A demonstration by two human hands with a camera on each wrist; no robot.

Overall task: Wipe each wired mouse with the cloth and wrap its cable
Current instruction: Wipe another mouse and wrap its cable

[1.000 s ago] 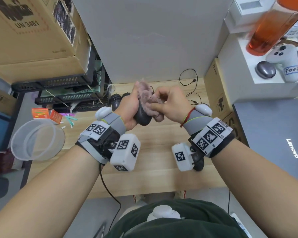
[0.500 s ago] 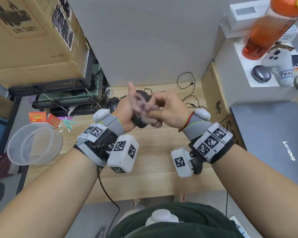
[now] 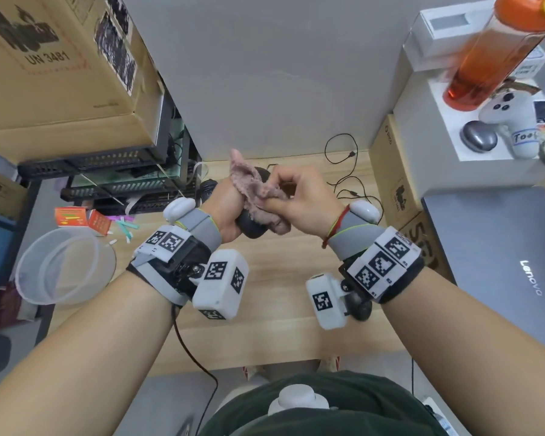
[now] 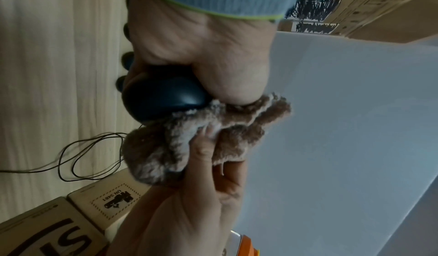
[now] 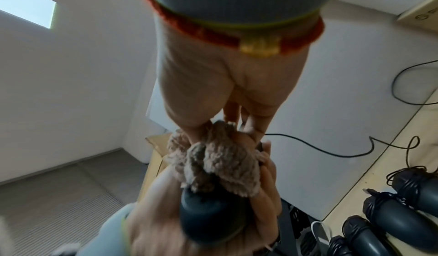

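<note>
My left hand grips a black wired mouse held up above the wooden table. The mouse shows dark and glossy under the palm in the left wrist view. My right hand pinches a fuzzy pinkish-brown cloth and presses it onto the mouse's top. The cloth covers the front of the mouse. The cloth is bunched round my right fingers. The mouse's thin black cable trails loose over the table toward the back right.
Several wrapped black mice lie on the table at the back left. Cardboard boxes and a rack stand left, a clear plastic tub at left. A box, a grey laptop and an orange bottle stand right.
The cloth has moved back and forth over the mouse in my right hand, now lying across its top again. My left hand keeps the same grip on the mouse.
</note>
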